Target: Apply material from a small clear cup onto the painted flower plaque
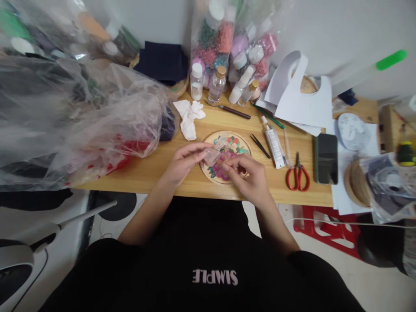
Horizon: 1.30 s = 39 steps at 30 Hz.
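Observation:
Over the left side of a round wooden board [206,171] with a colourful flower design [224,164], my left hand [186,161] grips a small clear plastic box [211,155] between thumb and fingers. The box's clear lid seems to stand raised above the design. My right hand [248,173] hovers over the right part of the board, thumb and forefinger pinched together close to the box. What sits in that pinch, if anything, is too small to make out. Both hands cover parts of the design.
Right of the board lie black tweezers [260,146], a glue tube [274,145], red-handled scissors [297,175] and a phone [326,158]. Behind are a dark-handled tool [234,112], several bottles [217,84] and crumpled tissue [189,118]. A large plastic bag [107,112] fills the left side.

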Motion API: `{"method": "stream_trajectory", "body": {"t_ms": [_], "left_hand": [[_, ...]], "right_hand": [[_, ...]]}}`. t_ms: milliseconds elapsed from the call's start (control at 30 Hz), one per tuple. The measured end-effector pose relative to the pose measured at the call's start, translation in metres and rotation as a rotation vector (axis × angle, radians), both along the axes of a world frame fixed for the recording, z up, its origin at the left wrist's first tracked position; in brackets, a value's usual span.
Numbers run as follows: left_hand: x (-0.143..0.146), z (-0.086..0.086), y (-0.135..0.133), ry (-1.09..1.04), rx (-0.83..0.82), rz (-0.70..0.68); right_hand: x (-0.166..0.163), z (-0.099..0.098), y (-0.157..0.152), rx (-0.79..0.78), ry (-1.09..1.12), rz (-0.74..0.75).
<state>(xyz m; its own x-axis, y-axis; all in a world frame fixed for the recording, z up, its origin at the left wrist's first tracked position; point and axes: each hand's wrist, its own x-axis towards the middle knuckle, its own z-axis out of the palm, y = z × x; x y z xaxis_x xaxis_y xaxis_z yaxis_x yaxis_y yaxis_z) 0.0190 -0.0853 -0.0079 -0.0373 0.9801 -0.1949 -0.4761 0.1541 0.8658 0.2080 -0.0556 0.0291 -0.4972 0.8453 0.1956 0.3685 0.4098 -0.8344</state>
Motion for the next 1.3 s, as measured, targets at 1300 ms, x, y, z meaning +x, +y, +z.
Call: {"method": "stream_trajectory", "body": {"t_ms": [1300], "left_hand": [[0.000, 0.000, 0.002, -0.013, 0.009, -0.002]], "right_hand": [[0.018, -0.003, -0.006, 0.265, -0.168, 0.025]]}}
